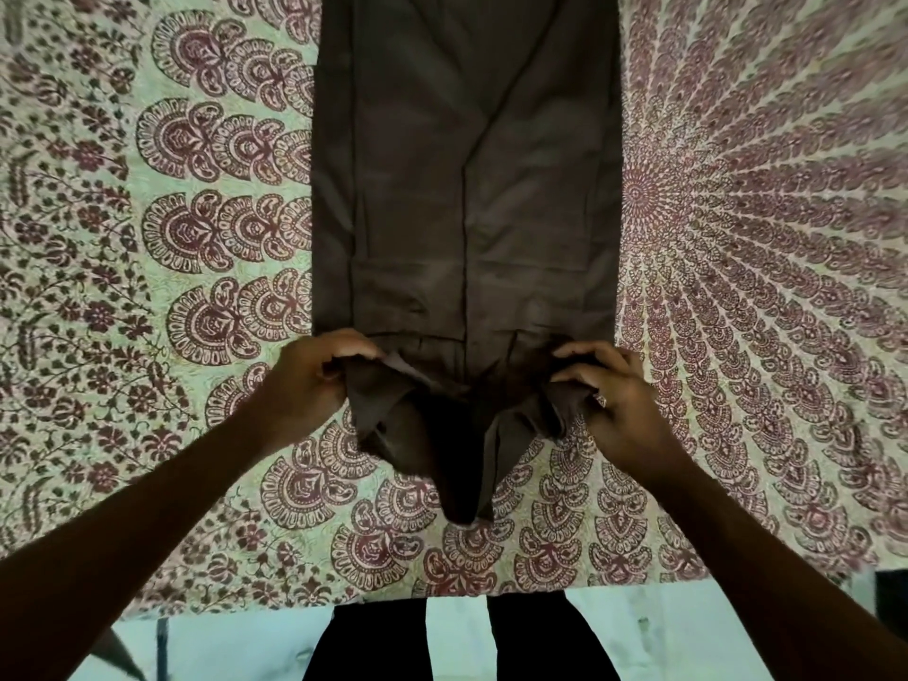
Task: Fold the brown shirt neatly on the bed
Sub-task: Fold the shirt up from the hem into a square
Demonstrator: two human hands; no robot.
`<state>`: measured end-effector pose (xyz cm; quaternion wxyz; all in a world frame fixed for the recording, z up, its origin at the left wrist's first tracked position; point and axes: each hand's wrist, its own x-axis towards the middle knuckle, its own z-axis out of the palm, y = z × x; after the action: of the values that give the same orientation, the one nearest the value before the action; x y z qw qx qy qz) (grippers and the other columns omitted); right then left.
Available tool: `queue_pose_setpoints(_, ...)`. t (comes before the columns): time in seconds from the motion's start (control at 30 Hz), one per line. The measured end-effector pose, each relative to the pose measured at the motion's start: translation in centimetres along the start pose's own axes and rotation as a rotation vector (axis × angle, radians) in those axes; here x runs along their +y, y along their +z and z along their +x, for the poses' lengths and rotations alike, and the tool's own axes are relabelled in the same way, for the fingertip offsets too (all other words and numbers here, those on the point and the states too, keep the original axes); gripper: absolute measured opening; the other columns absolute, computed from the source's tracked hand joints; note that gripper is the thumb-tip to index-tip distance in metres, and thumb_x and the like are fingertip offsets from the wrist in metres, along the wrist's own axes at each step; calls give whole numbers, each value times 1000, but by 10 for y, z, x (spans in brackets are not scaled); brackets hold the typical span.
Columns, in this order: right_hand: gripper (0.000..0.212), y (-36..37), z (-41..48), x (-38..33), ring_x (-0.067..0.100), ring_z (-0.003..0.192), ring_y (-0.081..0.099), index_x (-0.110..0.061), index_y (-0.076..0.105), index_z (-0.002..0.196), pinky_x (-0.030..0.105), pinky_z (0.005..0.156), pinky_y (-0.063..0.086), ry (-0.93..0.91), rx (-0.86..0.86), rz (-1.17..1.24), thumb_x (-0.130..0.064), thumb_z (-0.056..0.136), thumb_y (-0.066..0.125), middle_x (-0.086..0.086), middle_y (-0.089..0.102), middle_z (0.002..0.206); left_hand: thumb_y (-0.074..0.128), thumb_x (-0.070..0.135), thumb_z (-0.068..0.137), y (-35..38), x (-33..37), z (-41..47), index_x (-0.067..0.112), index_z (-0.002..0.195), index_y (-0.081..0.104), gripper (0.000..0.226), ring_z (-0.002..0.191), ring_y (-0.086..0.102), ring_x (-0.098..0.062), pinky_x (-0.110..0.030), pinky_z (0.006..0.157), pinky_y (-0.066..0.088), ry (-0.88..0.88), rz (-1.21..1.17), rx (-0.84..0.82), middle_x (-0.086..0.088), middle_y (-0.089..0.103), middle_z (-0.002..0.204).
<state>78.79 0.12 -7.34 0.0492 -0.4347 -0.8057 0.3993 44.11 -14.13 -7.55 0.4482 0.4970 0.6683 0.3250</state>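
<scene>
Lying lengthwise down the middle of the bed (737, 238), the brown shirt (467, 189) is folded into a long narrow panel, its near end bunched and lifted off the patterned cover. The left hand (307, 380) pinches the near left corner and the right hand (614, 400) the near right; each grip is clamped on cloth. Dark trouser legs (373, 641) stand at the bed's near edge.
</scene>
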Motion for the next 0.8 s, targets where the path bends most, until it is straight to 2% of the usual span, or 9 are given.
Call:
queue_pose_setpoints(0.1, 51, -5, 15, -4, 25, 127, 52, -38, 65, 117, 56, 102, 43, -26, -118, -22, -8, 77, 60, -20, 61, 133, 62, -13, 78, -9, 1, 14, 27, 99, 73, 46, 93, 71, 2, -17, 83, 53, -75, -2, -33, 34, 71, 101)
queue_pose_setpoints(0.17, 63, -6, 19, -8, 20, 132, 47, -42, 60, 129, 60, 101, 42, 2, -271, -92, -9, 76, 64, -21, 56, 138, 61, -2, 77, -10, 1, 18, 40, 93, 75, 47, 94, 67, 9, -15, 89, 50, -119, -37, -47, 34, 72, 99)
queue_pose_setpoints(0.23, 73, -7, 20, -14, 17, 137, 40, -43, 59, 136, 58, 108, 35, 55, -371, -110, -8, 73, 70, -19, 52, 141, 61, 5, 76, -6, -1, 20, 52, 87, 76, 51, 89, 68, -1, -22, 84, 50, -210, -78, -58, 22, 76, 95)
queue_pose_setpoints(0.3, 79, -7, 20, -16, 13, 139, 35, -42, 57, 140, 51, 111, 28, 92, -397, -83, -8, 71, 76, -20, 49, 139, 61, 3, 76, -1, -5, 19, 59, 88, 73, 58, 85, 67, -9, -25, 77, 49, -244, -107, -56, 17, 76, 94)
queue_pose_setpoints(0.37, 79, -7, 20, -15, 9, 140, 32, -43, 58, 139, 41, 108, 22, 78, -421, -101, -11, 70, 82, -19, 48, 139, 65, -14, 81, 1, -10, 21, 59, 86, 73, 74, 83, 66, 5, -15, 77, 49, -252, -120, -35, 29, 74, 91)
queue_pose_setpoints(0.5, 54, -2, 21, -12, 12, 122, 41, -31, 74, 119, 4, 95, 9, -96, -362, -210, -15, 68, 84, -11, 64, 126, 58, -32, 80, 5, -11, 23, 29, 87, 70, 62, 71, 65, 11, -6, 65, 46, -326, -169, 6, 30, 72, 78)
queue_pose_setpoints(0.63, 24, 5, 21, -7, 4, 93, 58, -28, 75, 86, 10, 92, 37, -75, -237, -62, -13, 67, 73, -14, 71, 91, 53, -37, 80, 7, -8, 25, 17, 87, 68, 57, 63, 65, 8, -9, 58, 48, -387, -282, 40, 14, 73, 69)
queue_pose_setpoints(0.73, 15, -3, 21, 2, 6, 84, 72, -27, 72, 85, 36, 74, 61, 153, -197, 198, -17, 73, 69, -15, 75, 88, 54, -38, 77, 1, -10, 30, 35, 75, 80, 78, 65, 67, 3, -11, 59, 52, -390, -294, 69, 14, 75, 71)
queue_pose_setpoints(0.8, 18, -13, 27, -3, 5, 85, 74, -17, 76, 84, 32, 72, 61, 213, -133, 312, -5, 73, 69, -8, 79, 89, 63, -27, 73, -5, -9, 34, 52, 80, 81, 81, 74, 72, -4, -15, 67, 58, -360, -321, 101, 19, 78, 80)
